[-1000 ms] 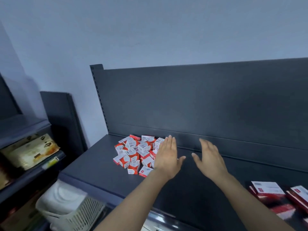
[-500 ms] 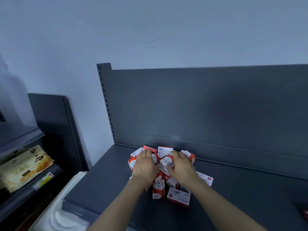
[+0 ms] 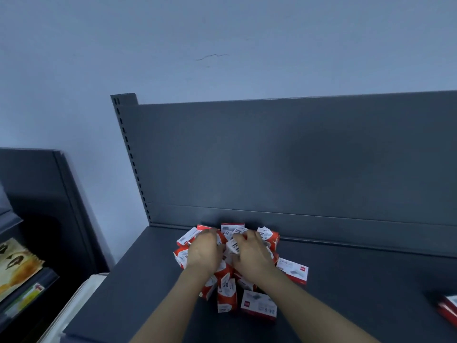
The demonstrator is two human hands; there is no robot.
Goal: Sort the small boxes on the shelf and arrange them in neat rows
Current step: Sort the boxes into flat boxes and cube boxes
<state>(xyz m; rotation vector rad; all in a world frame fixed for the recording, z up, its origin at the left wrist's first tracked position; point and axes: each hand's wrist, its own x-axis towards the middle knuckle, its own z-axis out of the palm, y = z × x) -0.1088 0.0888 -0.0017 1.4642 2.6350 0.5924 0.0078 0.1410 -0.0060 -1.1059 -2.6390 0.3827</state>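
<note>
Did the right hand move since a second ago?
Yes. The right hand was open over bare shelf to the right of the pile of small boxes; now it lies on the pile, beside the left hand.

Dim, bluish light; soft motion blur; edges bowed.

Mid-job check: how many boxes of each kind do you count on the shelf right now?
Small red-and-white boxes in the heap: at least 6; the left hand and right hand cover others.
Wide flat boxes at the heap's edge: 2, the near one and the right one.
Red box cut off at the right edge: 1.
Total: at least 9.
</note>
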